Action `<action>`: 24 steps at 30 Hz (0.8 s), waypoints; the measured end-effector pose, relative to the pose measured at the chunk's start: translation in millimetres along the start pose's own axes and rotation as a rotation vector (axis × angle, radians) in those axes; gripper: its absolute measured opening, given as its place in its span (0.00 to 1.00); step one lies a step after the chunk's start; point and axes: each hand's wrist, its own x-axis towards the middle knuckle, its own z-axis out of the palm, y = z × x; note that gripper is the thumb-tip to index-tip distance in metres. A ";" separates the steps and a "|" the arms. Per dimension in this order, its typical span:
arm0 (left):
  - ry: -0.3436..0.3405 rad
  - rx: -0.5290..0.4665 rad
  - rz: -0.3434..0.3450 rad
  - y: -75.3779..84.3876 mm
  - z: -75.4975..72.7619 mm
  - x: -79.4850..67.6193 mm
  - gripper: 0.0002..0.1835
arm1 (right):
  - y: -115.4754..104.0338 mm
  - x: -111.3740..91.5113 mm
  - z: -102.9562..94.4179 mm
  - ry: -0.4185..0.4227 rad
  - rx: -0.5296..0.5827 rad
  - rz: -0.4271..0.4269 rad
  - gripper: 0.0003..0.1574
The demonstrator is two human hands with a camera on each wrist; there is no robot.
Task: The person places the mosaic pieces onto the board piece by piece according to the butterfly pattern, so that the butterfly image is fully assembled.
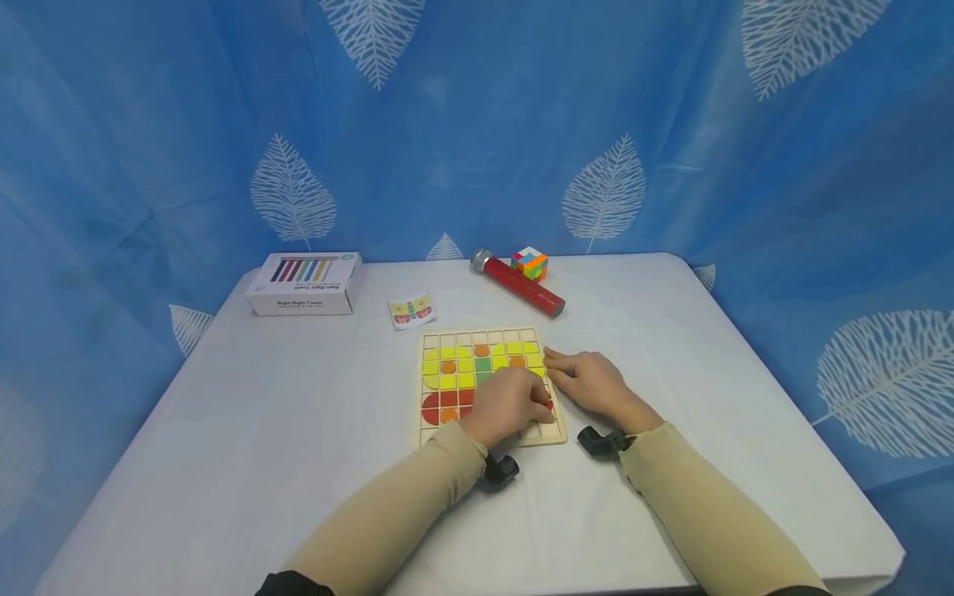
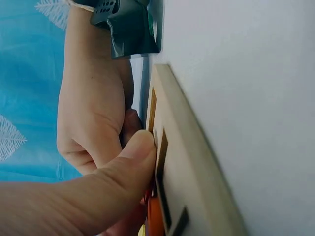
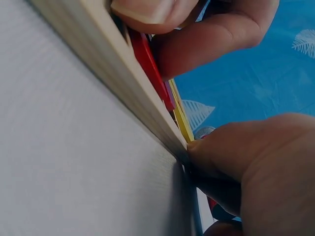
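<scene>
A square wooden grid board (image 1: pixel 555 432) lies on the table with yellow, green, orange and red tiles in its squares. Over its lower right part is my left hand (image 1: pixel 507 404), thumb and fingertips bent around a red tile (image 3: pixel 150 66) at the right side. In the left wrist view, the left thumb (image 2: pixel 140 147) presses down close to the board's face. My right hand (image 1: pixel 594 385) rests on the table at the right, its fairly straight fingers touching the board's right edge. The left hand hides several squares.
Behind the board lies a small butterfly pattern card (image 1: pixel 411 311). A white box with coloured stripes (image 1: pixel 301 285) stands at the back left. At the back, a red flashlight (image 1: pixel 522 285) lies in front of a colour puzzle cube (image 1: pixel 530 263). A blue leaf-print curtain (image 1: pixel 477 124) hangs behind.
</scene>
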 end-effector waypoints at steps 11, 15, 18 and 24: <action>-0.009 0.001 -0.145 -8.3 -13.3 -2.1 0.19 | 3.5 4.5 -4.7 -0.070 0.036 -0.079 0.25; 0.085 0.017 -0.215 -28.9 -39.0 -20.3 0.23 | 4.8 6.2 -7.1 -0.150 0.081 -0.046 0.29; 0.206 0.008 -0.280 -57.5 -66.0 -38.9 0.23 | 5.1 4.5 -9.4 -0.190 0.089 0.004 0.30; 0.360 0.028 -0.422 -116.9 -105.1 -79.8 0.22 | -4.0 0.8 -9.0 -0.199 0.056 0.003 0.31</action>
